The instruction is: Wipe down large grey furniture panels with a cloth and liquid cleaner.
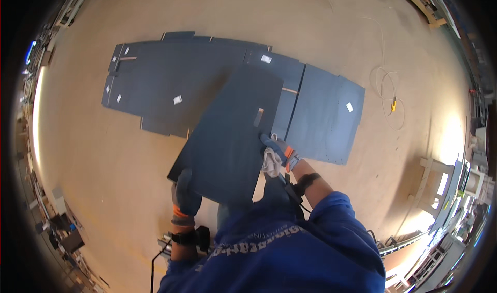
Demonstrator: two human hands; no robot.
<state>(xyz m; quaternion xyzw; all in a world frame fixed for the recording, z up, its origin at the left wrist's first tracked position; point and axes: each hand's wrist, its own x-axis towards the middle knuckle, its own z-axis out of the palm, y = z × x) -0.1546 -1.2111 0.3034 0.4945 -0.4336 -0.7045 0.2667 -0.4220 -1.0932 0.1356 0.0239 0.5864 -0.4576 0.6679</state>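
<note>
A large dark blue-grey panel with a small rectangular slot is held tilted in front of my body. My left hand, in a grey glove with an orange cuff, is closed on its lower left edge; the fingertips are partly hidden. At the right edge of the panel is my right hand, gloved the same way. A crumpled whitish rag is bunched in that hand, which also touches the panel's edge. Beneath and beyond lie more dark panels with small white labels.
Another flat panel lies to the right, beside a narrow gap. Farther right, a thin hose coils on the floor with a yellow-ended tool. A wooden frame stands at the right, and racks line the room's edges.
</note>
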